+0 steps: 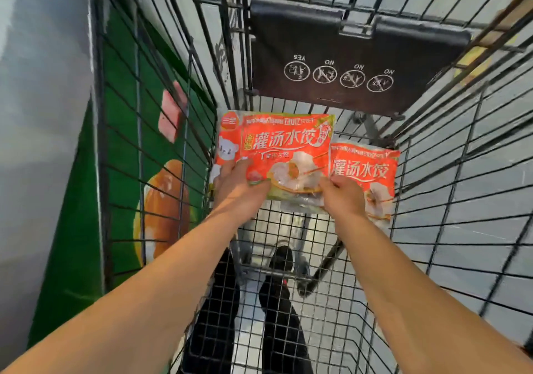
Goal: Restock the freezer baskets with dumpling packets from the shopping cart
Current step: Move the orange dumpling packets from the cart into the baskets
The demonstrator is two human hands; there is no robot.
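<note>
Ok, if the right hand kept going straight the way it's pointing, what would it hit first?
The right hand points toward the cart's far end. Past the packets it touches, the first thing in line is probably the black flap against the cart end wall, though depth is hard to judge.

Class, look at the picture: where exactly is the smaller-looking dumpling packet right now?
In the head view, the second dumpling packet lies inside the shopping cart, right of centre, partly tucked under the larger packet, with the right hand on its near edge.
</note>
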